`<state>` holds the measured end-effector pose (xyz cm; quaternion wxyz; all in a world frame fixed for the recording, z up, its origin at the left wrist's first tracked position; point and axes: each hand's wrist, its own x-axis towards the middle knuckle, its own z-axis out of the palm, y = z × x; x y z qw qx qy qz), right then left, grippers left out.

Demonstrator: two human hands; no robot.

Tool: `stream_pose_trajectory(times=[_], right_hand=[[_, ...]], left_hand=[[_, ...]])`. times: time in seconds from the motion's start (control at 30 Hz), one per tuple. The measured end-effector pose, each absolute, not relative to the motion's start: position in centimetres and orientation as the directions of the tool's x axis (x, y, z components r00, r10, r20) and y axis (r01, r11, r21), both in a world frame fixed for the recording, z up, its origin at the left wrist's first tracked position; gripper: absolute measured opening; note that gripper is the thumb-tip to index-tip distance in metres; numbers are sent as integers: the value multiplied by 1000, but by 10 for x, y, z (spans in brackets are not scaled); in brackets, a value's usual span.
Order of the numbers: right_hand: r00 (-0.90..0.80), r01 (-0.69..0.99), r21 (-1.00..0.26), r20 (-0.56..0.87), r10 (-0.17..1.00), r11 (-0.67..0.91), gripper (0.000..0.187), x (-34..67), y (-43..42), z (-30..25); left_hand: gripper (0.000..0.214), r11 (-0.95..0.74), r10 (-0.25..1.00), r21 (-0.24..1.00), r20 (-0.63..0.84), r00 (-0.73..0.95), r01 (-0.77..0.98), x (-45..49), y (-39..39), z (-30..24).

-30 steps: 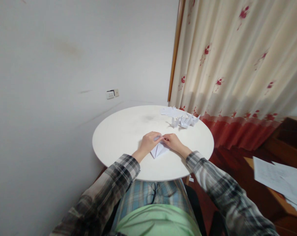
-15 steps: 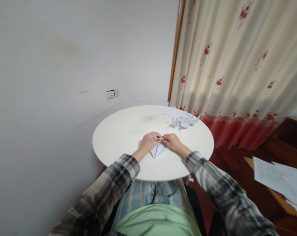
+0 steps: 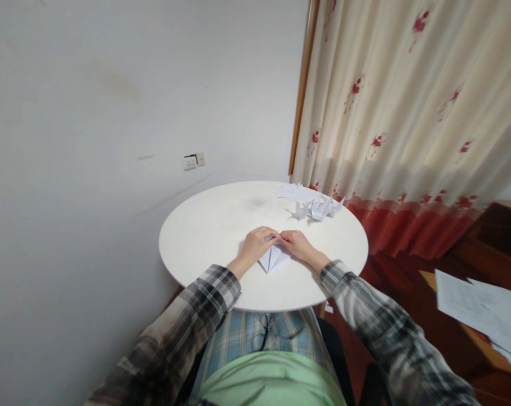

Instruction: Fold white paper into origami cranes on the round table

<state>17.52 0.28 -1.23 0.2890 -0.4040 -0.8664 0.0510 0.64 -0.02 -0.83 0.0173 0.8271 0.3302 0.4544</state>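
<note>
A folded white paper [image 3: 273, 259] with creased triangular flaps rests on the round white table, one pointed corner towards me. My left hand [image 3: 258, 241] pinches its far edge from the left. From the right, my right hand [image 3: 296, 242] grips the same far part, its fingertips close against those of the left. Both thumbs and fingers are closed on the paper, so the far fold is partly hidden.
The round table [image 3: 204, 242] has several folded paper figures [image 3: 319, 208] at its back right, beside flat paper pieces [image 3: 295, 192]. A patterned curtain [image 3: 399, 113] hangs behind. Printed sheets [image 3: 475, 304] lie on wooden furniture at the right.
The fingertips have shifted slightly along the paper's far edge, and the raised flap between them has moved a little. Arms and the other papers stay where they were.
</note>
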Motion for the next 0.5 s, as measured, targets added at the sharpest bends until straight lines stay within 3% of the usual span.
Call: stream_pose_trajectory(times=[0.5], right_hand=[[-532, 654, -318, 452, 716, 686, 34, 176, 4, -13]], left_hand=[[10, -784, 558, 297, 721, 410, 546, 5, -1, -7]])
